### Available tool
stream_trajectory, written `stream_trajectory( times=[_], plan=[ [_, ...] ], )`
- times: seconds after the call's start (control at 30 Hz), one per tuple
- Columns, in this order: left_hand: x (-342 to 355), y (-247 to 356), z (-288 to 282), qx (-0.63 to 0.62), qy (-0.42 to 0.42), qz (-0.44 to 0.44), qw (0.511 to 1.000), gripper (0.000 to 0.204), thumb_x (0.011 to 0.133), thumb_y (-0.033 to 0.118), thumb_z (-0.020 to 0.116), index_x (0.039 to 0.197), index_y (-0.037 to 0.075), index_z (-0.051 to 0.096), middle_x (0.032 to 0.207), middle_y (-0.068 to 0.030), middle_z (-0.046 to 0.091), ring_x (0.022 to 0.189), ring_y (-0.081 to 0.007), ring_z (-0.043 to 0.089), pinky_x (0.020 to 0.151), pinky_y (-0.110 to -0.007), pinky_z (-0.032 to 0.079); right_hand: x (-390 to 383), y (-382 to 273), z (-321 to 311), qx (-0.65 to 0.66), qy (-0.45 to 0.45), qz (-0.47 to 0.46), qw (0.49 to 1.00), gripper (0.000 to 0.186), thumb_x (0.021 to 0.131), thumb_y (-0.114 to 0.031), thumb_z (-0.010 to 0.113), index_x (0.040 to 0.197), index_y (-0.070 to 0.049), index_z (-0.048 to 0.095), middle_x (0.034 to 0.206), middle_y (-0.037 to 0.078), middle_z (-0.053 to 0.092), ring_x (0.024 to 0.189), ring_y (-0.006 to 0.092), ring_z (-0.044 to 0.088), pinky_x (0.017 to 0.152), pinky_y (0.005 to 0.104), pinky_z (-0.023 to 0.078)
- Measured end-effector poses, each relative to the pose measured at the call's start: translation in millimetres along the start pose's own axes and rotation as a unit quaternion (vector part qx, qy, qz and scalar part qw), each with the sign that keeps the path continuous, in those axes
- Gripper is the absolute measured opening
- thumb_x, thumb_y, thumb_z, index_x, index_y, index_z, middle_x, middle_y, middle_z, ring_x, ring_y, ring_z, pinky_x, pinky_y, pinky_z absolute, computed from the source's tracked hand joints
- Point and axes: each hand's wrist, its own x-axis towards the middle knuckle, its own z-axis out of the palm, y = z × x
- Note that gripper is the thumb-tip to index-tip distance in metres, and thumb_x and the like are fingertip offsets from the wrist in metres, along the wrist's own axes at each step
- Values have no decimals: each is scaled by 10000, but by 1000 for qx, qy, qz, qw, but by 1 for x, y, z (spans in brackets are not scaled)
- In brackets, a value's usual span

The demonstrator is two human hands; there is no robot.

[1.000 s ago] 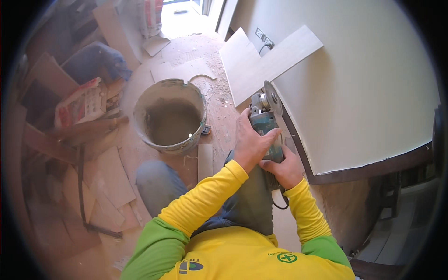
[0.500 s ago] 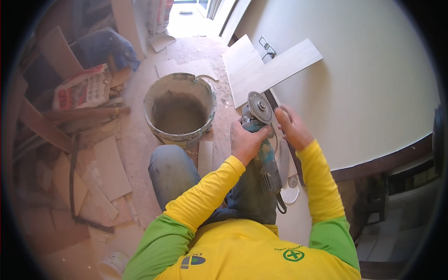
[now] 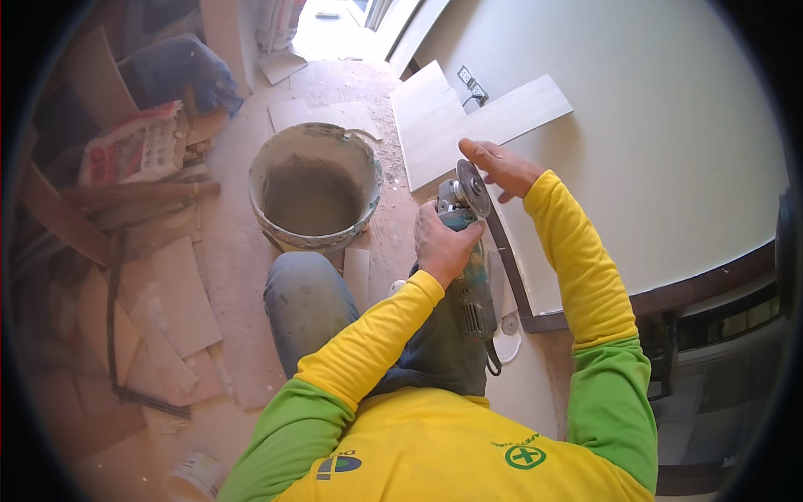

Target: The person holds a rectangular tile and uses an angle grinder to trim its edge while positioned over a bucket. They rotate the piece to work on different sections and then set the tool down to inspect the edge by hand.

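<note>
Gripping a scuffed teal-and-grey angle grinder (image 3: pixel 472 289) over the right thigh (image 3: pixel 435 347), the left hand (image 3: pixel 444 246) lays its thumb across it, fingers mostly hidden, while the right hand (image 3: pixel 507 171), fingers parted, is at the round grey disc (image 3: pixel 474 189).

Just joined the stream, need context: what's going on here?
The person's left hand grips an angle grinder near its head, above their thigh. The right hand is off the tool's body, close by the disc, fingers loosely open; contact with the disc is unclear. Ahead, a pale L-shaped tile sits by the wall outlet, and a bucket stands left of it.
</note>
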Motion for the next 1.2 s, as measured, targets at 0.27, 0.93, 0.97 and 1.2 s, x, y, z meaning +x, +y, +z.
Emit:
stream_trajectory(
  times=[0.27, 0.93, 0.97, 1.2],
  plan=[
    [-6, 9, 15, 35, 13, 11, 999, 767, 715, 413, 834, 1235, -20, 473, 1205, -233, 545, 1170, -412, 520, 1016, -476, 417, 29, 42, 71, 32, 281, 6, 959, 841, 797, -531, 698, 1420, 1, 508, 1374, 282, 565, 1246, 402, 575, 1067, 406, 443],
    [17, -27, 0, -155, -106, -41, 981, 902, 692, 361, 892, 1289, -73, 374, 1164, -212, 599, 1027, -276, 639, 882, -377, 536, 16, 57, 33, -33, 238, -318, 917, 556, 852, -481, 742, 1209, -59, 684, 1146, 182, 688, 1067, 301, 659, 937, 384, 519],
    [17, -31, 0, -163, -110, -40, 980, 895, 708, 346, 885, 1305, -73, 366, 1156, -192, 596, 1019, -250, 630, 865, -355, 538, 14, 55, 25, 111, 200, -230, 946, 568, 863, -530, 713, 1163, -47, 711, 1112, 200, 702, 1051, 293, 676, 916, 372, 534],
    [8, -19, 4, -178, -138, -38, 974, 859, 737, 345, 873, 1299, -55, 361, 1157, -172, 587, 1021, -225, 621, 854, -336, 537, -4, 53, 12, -46, 127, -155, 978, 346, 848, -322, 758, 1046, -38, 746, 890, 138, 741, 804, 264, 710, 774, 352, 572]
  ],
)
